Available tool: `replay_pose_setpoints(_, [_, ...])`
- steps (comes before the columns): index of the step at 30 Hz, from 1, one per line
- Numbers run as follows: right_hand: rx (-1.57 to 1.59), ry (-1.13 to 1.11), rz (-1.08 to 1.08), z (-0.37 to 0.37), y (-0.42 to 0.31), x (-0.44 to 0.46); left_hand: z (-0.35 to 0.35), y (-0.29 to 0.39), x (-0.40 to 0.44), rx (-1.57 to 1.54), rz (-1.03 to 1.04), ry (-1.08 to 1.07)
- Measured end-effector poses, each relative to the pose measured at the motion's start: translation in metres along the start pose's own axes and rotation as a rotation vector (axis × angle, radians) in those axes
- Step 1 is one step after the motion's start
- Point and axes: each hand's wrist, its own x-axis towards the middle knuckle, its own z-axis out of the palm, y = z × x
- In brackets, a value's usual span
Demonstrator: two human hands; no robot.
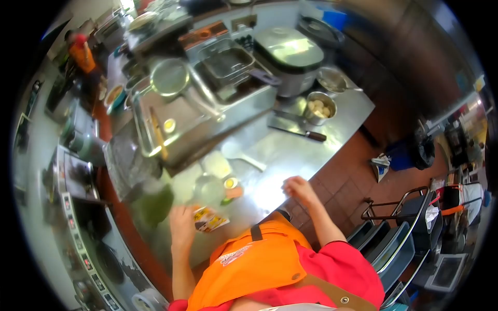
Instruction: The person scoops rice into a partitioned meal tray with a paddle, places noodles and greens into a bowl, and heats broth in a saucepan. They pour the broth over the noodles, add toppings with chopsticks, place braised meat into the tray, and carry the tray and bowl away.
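My left hand [181,222] is low over the steel table, its fingers bent at the edge of a small yellow, red and white printed packet [209,220]. My right hand [299,188] hangs near the table's front edge with its fingers curled together; anything inside them is too small to make out. Between the hands lie a halved boiled egg [231,183], an orange-brown piece [235,192] and a small green piece [226,200]. Behind them are a pale round dish [208,189] and a white spoon-like utensil [248,158]. A large green shape [155,205], blurred, lies left.
A knife [306,133] lies near a pot of pale round food [319,109]. Further back stand a fryer [228,67], a rice cooker [290,52], and a tray [140,129] holding a strainer [170,78]. A person [83,57] stands far left. A cart [389,233] is at right.
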Motion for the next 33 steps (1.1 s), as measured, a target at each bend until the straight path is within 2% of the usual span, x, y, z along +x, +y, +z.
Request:
replay_pose_setpoints(3, [-0.049,0.197,-0.052,-0.083,-0.042,0.043,0.002,0.012,-0.004,0.094,-0.109,-0.032])
replay_pose_setpoints(5, [-0.216,0.246,-0.24,-0.126,-0.058,0.07,-0.003,0.023,-0.012,0.169,-0.207,-0.043])
replay_pose_setpoints(7, [-0.641,0.358,-0.536,-0.142,-0.075,0.081,-0.012,0.026,-0.008,0.18,-0.262,-0.002])
replay_pose_setpoints(8, [-0.797,0.312,-0.604,-0.155,-0.079,0.097,-0.026,0.048,-0.007,0.254,-0.37,-0.051])
replay_pose_setpoints(9, [-1.002,0.272,-0.704,-0.165,-0.126,0.108,-0.009,0.054,0.014,0.268,-0.405,-0.036])
replay_pose_setpoints(11, [-1.124,0.279,-0.887,-0.16,-0.152,0.125,0.001,0.055,0.03,0.296,-0.475,-0.006])
replay_pose_setpoints(12, [-1.111,0.184,-0.808,-0.155,-0.146,0.128,-0.009,0.06,0.031,0.277,-0.437,0.041])
replay_pose_setpoints(14, [-1.101,0.013,-0.692,-0.147,-0.123,0.132,-0.026,0.079,0.029,0.324,-0.511,0.003])
replay_pose_setpoints(15, [-1.173,0.029,-0.756,-0.138,-0.124,0.13,-0.03,0.091,0.038,0.335,-0.537,-0.007])
replay_pose_setpoints(19, [-1.134,0.078,-0.716,-0.13,-0.119,0.121,-0.036,0.139,0.08,0.196,-0.512,0.004])
replay_pose_setpoints(21, [-1.154,0.109,-0.694,-0.13,-0.126,0.123,-0.023,0.152,0.116,0.046,-0.478,-0.015])
replay_pose_setpoints(23, [-1.13,0.125,-0.715,-0.13,-0.124,0.125,0.007,0.163,0.134,-0.041,-0.31,-0.025])
replay_pose_setpoints(25, [-1.107,0.131,-0.742,-0.133,-0.125,0.138,0.041,0.176,0.157,-0.275,-0.202,-0.11])
replay_pose_setpoints(31, [-1.16,0.045,-0.644,-0.136,-0.106,0.141,0.102,0.207,0.192,-0.483,0.051,-0.256])
replay_pose_setpoints(32, [-1.163,-0.102,-0.666,-0.137,-0.107,0.141,0.107,0.225,0.173,-0.47,-0.055,-0.213])
replay_pose_setpoints(33, [-1.176,-0.138,-0.658,-0.139,-0.105,0.132,0.111,0.238,0.157,-0.459,-0.139,-0.189])
